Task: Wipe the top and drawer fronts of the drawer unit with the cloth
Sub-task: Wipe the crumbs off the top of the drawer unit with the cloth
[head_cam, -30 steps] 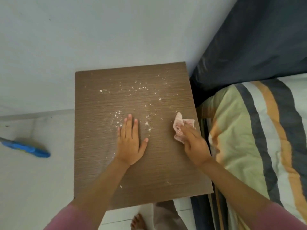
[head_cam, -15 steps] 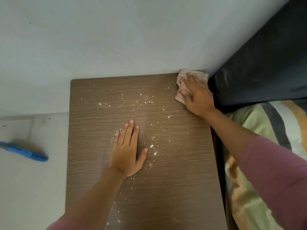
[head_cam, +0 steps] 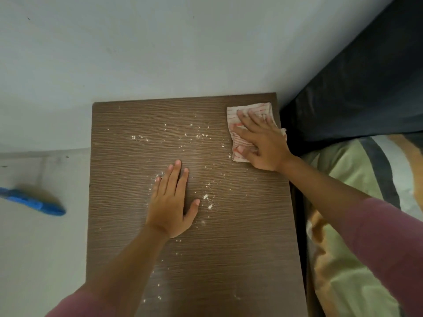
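Head view, looking down on the brown wood-grain top of the drawer unit, which fills the centre of the frame; drawer fronts out of sight from this angle.

Cloth, white with red stripes, lies flat at the upper right corner of the top, close to its back and right edges. Right hand presses down on it, fingers straight and spread, palm over the cloth's lower right part.

Left hand rests flat on the bare top at frame centre, fingers straight and together, thumb out to the right, holding nothing.

White crumbs scattered over the top, mostly between and above the hands, a few toward the lower edge.

Blue object, blurred, on the pale floor at left. Dark bedding upper right; striped green bed cover along the right side. White wall behind.
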`<action>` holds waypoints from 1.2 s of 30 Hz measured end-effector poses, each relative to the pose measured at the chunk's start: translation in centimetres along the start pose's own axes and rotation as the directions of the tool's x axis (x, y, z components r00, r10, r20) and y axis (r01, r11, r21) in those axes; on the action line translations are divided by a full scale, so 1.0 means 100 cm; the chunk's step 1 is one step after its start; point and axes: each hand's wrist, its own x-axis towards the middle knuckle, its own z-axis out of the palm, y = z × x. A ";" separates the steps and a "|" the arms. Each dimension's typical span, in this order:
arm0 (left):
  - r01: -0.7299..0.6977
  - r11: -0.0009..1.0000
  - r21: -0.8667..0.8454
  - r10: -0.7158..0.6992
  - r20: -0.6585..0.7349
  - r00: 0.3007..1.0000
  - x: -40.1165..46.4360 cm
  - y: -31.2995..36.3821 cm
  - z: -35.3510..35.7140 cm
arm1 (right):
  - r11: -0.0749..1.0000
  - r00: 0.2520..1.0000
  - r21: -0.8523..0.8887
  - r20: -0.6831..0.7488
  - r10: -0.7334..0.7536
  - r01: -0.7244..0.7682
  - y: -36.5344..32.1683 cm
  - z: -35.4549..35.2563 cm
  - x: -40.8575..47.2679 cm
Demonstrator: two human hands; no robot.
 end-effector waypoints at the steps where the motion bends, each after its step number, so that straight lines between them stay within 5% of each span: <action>1: 0.000 1.000 0.000 0.000 -0.003 1.000 0.000 0.000 0.000 | 1.000 1.000 0.015 -0.006 0.001 -0.001 -0.004 0.003 -0.006; 17: -0.029 0.996 0.082 0.035 -0.076 0.996 -0.005 0.006 0.004 | 0.993 0.997 0.108 -0.077 -0.030 0.039 -0.070 0.043 -0.118; 27: -0.102 0.987 -0.123 0.088 -0.118 0.989 -0.138 0.055 0.039 | 0.993 0.997 0.117 -0.082 -0.014 0.024 -0.109 0.067 -0.198; 36: -0.084 0.994 -0.073 0.074 -0.126 0.989 -0.157 0.065 0.063 | 0.993 0.995 0.107 -0.096 -0.035 0.046 -0.125 0.079 -0.240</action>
